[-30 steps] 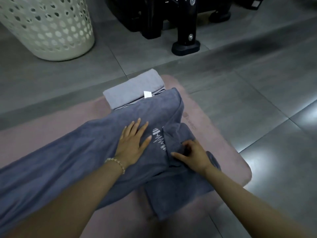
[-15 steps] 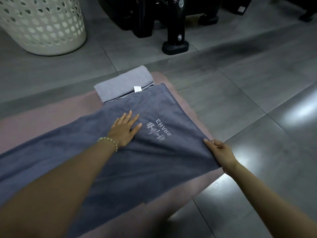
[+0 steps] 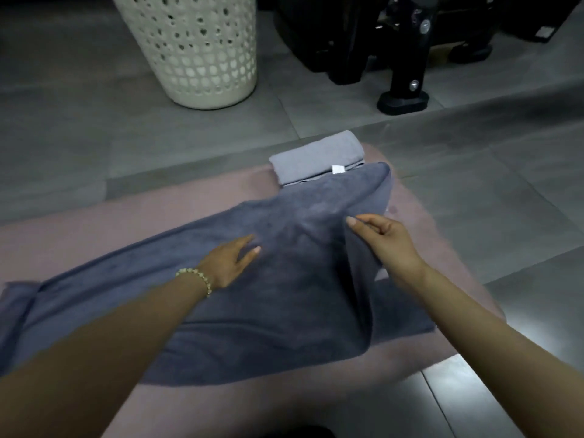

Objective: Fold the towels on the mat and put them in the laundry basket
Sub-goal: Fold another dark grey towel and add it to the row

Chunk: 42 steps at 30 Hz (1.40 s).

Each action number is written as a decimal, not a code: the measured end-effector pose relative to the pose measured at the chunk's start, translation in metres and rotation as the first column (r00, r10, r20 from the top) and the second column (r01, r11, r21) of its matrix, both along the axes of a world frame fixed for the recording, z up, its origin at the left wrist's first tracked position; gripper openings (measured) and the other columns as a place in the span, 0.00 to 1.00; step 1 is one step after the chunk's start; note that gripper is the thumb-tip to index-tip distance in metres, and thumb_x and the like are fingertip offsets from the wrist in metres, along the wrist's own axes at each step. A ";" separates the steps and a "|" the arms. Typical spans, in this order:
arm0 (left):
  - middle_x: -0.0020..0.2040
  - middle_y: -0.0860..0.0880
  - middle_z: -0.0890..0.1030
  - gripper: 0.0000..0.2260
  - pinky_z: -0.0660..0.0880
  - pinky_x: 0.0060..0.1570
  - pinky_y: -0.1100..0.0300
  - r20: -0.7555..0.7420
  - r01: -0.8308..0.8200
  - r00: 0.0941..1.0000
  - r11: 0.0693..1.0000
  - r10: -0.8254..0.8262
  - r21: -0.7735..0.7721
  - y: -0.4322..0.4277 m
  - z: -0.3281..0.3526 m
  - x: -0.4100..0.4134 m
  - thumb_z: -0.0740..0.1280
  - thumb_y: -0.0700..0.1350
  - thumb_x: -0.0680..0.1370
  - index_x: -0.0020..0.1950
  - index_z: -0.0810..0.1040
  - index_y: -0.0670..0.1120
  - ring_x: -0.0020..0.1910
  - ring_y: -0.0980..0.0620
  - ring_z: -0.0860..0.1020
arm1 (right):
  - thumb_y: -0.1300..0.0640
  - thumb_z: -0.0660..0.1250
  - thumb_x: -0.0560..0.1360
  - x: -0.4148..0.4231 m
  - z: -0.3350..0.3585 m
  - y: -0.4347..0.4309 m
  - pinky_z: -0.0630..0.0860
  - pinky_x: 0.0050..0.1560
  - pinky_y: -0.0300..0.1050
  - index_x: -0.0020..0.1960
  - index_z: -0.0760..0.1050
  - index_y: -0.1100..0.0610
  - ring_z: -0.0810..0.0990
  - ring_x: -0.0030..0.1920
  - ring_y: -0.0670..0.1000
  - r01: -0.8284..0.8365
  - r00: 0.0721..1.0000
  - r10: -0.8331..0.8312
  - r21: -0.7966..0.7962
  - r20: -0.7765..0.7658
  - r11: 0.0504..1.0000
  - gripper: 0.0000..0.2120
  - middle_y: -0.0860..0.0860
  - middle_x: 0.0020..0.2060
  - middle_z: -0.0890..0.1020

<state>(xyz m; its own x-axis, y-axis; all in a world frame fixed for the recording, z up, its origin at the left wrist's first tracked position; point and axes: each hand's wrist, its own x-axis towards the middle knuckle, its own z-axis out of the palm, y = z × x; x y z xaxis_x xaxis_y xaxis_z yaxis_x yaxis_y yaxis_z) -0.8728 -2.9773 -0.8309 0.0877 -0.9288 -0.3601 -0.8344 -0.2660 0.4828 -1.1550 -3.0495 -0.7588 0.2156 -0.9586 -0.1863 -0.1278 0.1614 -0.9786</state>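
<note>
A long dark blue-grey towel (image 3: 246, 314) lies across the pink mat (image 3: 189, 197). My left hand (image 3: 229, 259) presses flat on its middle, fingers straight. My right hand (image 3: 384, 245) pinches the towel's right edge and holds it lifted and drawn leftwards over the rest, so a fold stands up under the hand. A folded light grey towel (image 3: 316, 156) with a white tag lies at the mat's far edge, partly under the dark towel's far corner. The cream perforated laundry basket (image 3: 199, 49) stands on the floor beyond the mat.
Black gym equipment with a round foot (image 3: 403, 101) stands on the grey tiled floor at the back right. Bright reflections fall on the tiles (image 3: 518, 311) to the right of the mat.
The towel lay flat half a second ago with its printed logo showing. My right hand has since lifted the right edge and carried it leftwards, hiding the logo. The view has swung left.
</note>
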 end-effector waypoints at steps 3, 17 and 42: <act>0.73 0.48 0.67 0.26 0.56 0.72 0.61 -0.040 -0.138 0.989 0.989 0.140 0.047 0.048 0.014 0.059 0.54 0.58 0.79 0.74 0.65 0.45 0.72 0.50 0.65 | 0.61 0.67 0.76 0.071 0.030 0.014 0.71 0.37 0.25 0.54 0.79 0.60 0.77 0.34 0.33 -0.112 0.989 0.111 0.004 0.098 0.994 0.07 0.42 0.36 0.81; 0.63 0.32 0.73 0.28 0.69 0.63 0.43 -0.053 -0.980 0.079 0.088 0.995 0.178 0.355 -0.064 0.245 0.69 0.48 0.75 0.69 0.65 0.34 0.61 0.35 0.73 | 0.63 0.69 0.75 0.370 -0.087 0.151 0.73 0.32 0.28 0.63 0.72 0.62 0.76 0.44 0.47 -0.763 0.613 0.765 0.106 -0.195 0.638 0.17 0.51 0.46 0.76; 0.37 0.45 0.79 0.05 0.77 0.33 0.66 -0.799 -0.977 0.086 0.207 0.595 0.049 0.283 0.109 0.222 0.67 0.39 0.77 0.45 0.76 0.37 0.36 0.52 0.79 | 0.53 0.75 0.69 0.352 0.054 0.107 0.72 0.38 0.34 0.39 0.82 0.54 0.76 0.29 0.36 -0.963 0.240 0.679 -0.081 -0.693 0.258 0.05 0.49 0.33 0.83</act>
<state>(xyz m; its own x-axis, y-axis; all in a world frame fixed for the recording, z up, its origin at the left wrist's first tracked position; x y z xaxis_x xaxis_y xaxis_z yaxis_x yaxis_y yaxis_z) -0.6510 -2.6943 -0.7215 0.8449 -0.4199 -0.3314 0.2823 -0.1761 0.9430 -0.8031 -2.9422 -0.7048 0.9517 -0.2286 -0.2051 -0.3070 -0.7176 -0.6251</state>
